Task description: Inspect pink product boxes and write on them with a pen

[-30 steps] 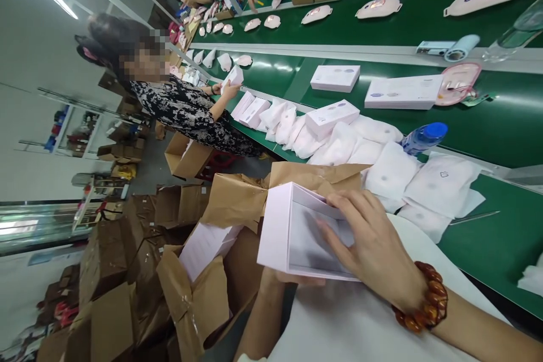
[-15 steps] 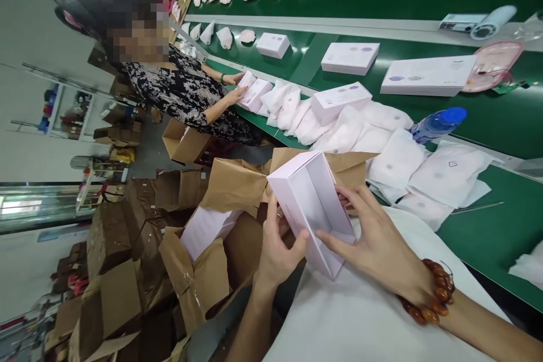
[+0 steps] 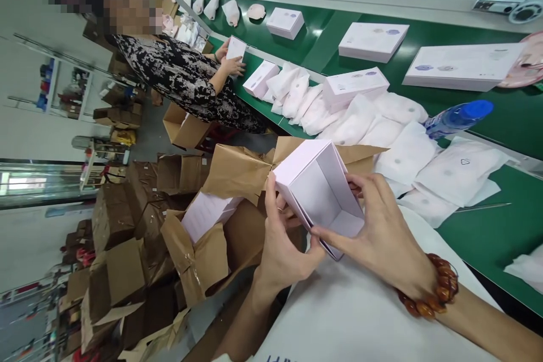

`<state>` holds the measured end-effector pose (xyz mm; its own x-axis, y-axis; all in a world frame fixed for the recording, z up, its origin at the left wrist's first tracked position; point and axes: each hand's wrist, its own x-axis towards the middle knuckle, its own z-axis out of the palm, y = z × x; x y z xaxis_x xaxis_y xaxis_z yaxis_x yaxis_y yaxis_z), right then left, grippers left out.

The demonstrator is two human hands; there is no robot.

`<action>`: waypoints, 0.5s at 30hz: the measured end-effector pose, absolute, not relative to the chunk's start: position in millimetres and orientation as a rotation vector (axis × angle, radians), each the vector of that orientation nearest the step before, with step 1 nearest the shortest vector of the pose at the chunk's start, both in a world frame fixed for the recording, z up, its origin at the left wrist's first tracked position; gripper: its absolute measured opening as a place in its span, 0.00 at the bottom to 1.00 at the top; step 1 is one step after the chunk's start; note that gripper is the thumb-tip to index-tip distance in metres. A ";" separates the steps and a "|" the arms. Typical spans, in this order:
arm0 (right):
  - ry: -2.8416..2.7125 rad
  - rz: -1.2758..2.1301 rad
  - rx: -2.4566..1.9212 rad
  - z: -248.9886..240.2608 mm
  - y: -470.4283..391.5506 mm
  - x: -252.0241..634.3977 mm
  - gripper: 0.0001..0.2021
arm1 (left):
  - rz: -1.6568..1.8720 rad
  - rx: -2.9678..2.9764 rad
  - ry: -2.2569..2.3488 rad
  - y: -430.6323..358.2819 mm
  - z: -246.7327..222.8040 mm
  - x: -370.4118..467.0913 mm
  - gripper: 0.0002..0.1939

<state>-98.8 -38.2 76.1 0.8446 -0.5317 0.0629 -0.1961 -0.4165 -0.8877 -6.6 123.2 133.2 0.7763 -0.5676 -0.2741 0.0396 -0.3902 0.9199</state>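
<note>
Centre frame, open pale pink box held up, empty inside, tilted, mouth toward the camera — above a white sheet at 6 o'clock. Left hand gripping the box's near left edge, thumb curled on the rim. Right hand clasped on the right wall, fingers bent round it, amber bead bracelet on the wrist. White pouches at 2 o'clock, blue-capped bottle just beyond. Brown cartons at 9 o'clock. Co-worker's hand at 11 o'clock on another small box — green belt beneath.
</note>
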 end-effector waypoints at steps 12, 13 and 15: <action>0.637 -0.222 -1.869 75.9 -46.8 -93.1 0.39 | -0.582 1.933 -0.541 112.4 120.7 -15.4 0.66; 0.650 -0.249 -1.861 75.9 -47.1 -92.6 0.38 | -0.582 1.931 -0.543 112.0 119.5 -15.6 0.66; 0.668 -0.319 -1.869 75.0 -47.0 -92.5 0.37 | -0.590 1.953 -0.529 110.8 117.9 -15.8 0.67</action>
